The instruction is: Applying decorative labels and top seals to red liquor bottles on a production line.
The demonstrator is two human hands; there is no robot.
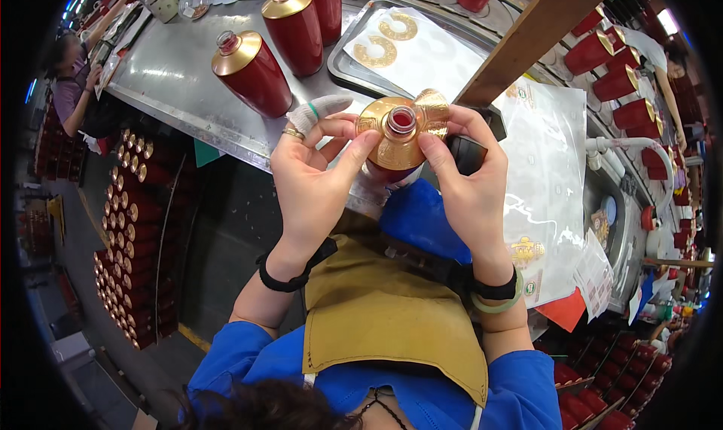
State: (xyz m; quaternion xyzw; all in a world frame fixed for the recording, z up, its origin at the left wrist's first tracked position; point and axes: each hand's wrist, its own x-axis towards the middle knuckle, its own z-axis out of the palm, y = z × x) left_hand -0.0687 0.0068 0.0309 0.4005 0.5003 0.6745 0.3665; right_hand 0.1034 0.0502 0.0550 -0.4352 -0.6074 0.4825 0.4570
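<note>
A dark red bottle with a gold shoulder (pixel 388 170) stands upright between my hands, its open clear neck facing up. Around the neck curves a patterned gold decal (pixel 433 114), its right end lifted off the shoulder. My left hand (pixel 316 159) is closed on the shoulder's left side, thumb pressing beside the neck; a white finger cover wraps its raised index finger. My right hand (pixel 471 166) pinches the decal's loose end between thumb and fingers. A black rounded object (pixel 467 154) shows by the right palm. The bottle's lower body is mostly hidden.
Several red-and-gold bottles (pixel 256 76) stand on the metal table. Curved gold decals (pixel 376 51) lie on white sheet in a metal tray (pixel 354 23). A wooden post (pixel 527 42) slants at right. Blue cloth-like material (pixel 422 211) sits below the bottle. A co-worker (pixel 71 83) is at far left.
</note>
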